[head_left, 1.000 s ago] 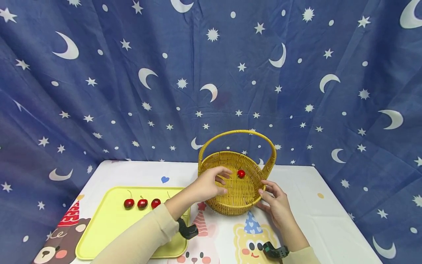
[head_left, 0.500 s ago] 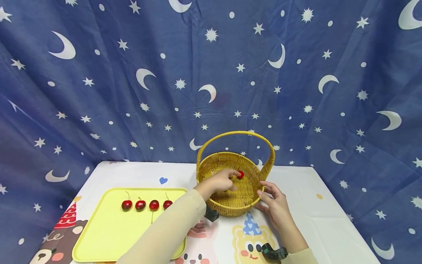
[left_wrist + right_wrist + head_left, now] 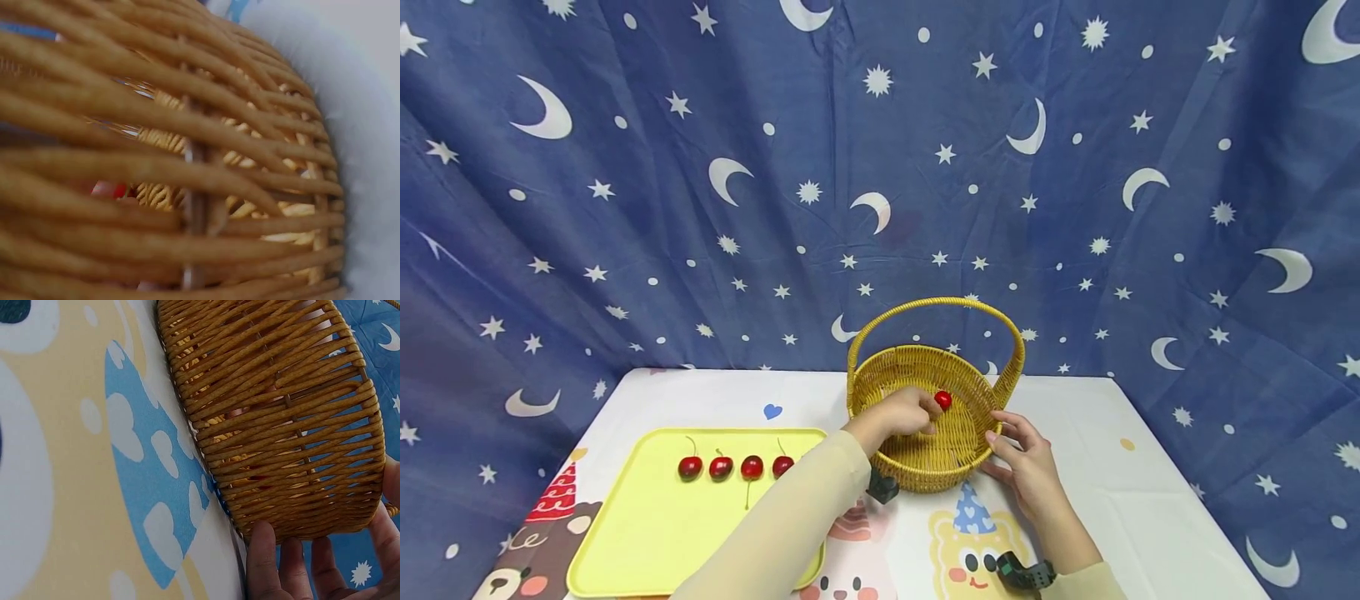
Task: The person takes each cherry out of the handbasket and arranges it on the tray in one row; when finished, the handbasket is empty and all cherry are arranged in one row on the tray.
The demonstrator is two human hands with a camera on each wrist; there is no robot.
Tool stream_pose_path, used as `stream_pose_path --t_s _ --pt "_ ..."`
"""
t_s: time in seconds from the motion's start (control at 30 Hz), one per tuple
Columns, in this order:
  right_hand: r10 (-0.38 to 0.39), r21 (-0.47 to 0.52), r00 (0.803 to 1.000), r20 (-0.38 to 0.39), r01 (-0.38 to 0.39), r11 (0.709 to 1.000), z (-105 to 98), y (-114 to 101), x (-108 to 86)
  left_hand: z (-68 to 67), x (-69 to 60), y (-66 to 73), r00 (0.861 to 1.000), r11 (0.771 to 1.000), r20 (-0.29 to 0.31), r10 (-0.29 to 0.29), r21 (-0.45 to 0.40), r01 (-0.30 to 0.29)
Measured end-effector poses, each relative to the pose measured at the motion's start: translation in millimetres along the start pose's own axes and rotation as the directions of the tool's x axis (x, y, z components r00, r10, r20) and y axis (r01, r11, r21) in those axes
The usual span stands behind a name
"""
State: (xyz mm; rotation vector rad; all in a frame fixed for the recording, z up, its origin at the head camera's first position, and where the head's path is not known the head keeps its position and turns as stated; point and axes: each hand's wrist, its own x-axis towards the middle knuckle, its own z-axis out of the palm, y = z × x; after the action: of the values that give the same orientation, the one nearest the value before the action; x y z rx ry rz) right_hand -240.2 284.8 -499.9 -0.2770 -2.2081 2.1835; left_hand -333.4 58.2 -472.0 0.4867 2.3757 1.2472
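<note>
The yellow wicker basket (image 3: 936,479) with a tall arched handle stands on the table. Inside it lies a red cherry (image 3: 943,400), also glimpsed as a red patch through the weave in the left wrist view. My left hand (image 3: 904,412) reaches over the near left rim, its curled fingers pinching the cherry; the thumb's contact is hidden. At the right rim, my right hand (image 3: 1028,458) grips the basket, with fingers (image 3: 262,556) against the outer wall. Several cherries with stems, including this cherry (image 3: 752,467), sit in a row on the yellow tray (image 3: 655,533).
A white tablecloth (image 3: 1138,492) with cartoon animals covers the table. Behind it hangs a blue curtain (image 3: 775,250) with moons and stars. My left forearm crosses over the tray's right part and hides some of it.
My left hand has moved right and down into the basket, and its fingers have curled against the cherry, which shifted slightly toward the hand. My right hand stays on the rim.
</note>
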Motion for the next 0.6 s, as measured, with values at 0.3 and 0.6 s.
stream_pose_path --t_s 0.3,0.6 --pt "0.002 0.022 1.0 -0.003 -0.002 1.0 -0.1 -1.4 -0.3 -1.6 4.3 1.9 0.995 0.994 -0.06 0.081 0.079 -0.076" --pt "-0.009 0.001 1.0 0.008 0.009 1.0 0.5 -1.2 -2.4 10.0 11.0 5.2 0.991 0.963 0.018 0.129 0.235 -0.13"
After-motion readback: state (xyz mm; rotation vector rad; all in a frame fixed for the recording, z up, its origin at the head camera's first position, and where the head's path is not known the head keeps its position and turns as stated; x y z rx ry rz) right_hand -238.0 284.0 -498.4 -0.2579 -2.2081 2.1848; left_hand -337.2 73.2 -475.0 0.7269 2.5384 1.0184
